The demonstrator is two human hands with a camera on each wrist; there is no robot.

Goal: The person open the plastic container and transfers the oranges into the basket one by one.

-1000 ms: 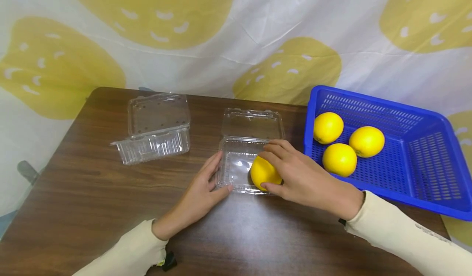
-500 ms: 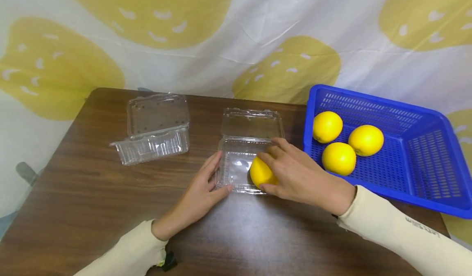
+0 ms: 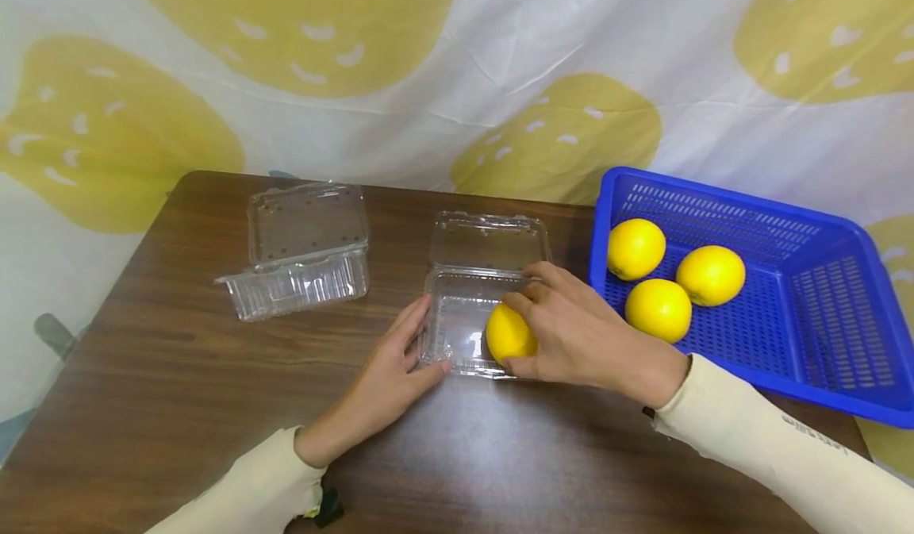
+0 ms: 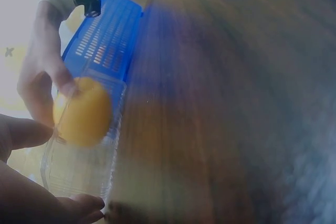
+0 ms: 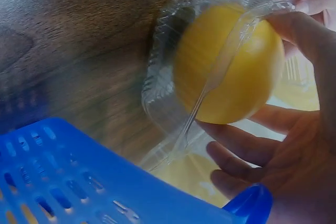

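In the head view, a clear plastic clamshell container (image 3: 460, 324) lies with its lid (image 3: 489, 242) folded back. My left hand (image 3: 389, 371) holds its near-left corner, thumb at the front rim and fingers along the left side. A round yellow fruit (image 3: 508, 334) sits in the right part of the container. My right hand (image 3: 574, 336) grips this fruit from the right, thumb in front and fingers behind and over it. The right wrist view shows the fruit (image 5: 226, 64) behind the clear wall, with fingers (image 5: 247, 145) below it.
A blue plastic basket (image 3: 842, 232) with 3 more yellow fruits (image 3: 658, 310) stands at the right. Another clear clamshell container (image 3: 303, 276) lies with its lid up at the back left. The brown table (image 3: 178, 391) meets a patterned cloth (image 3: 400, 137) behind.
My right hand has shifted slightly left and its grasp on the fruit has adjusted. The left hand, container and basket keep their places.
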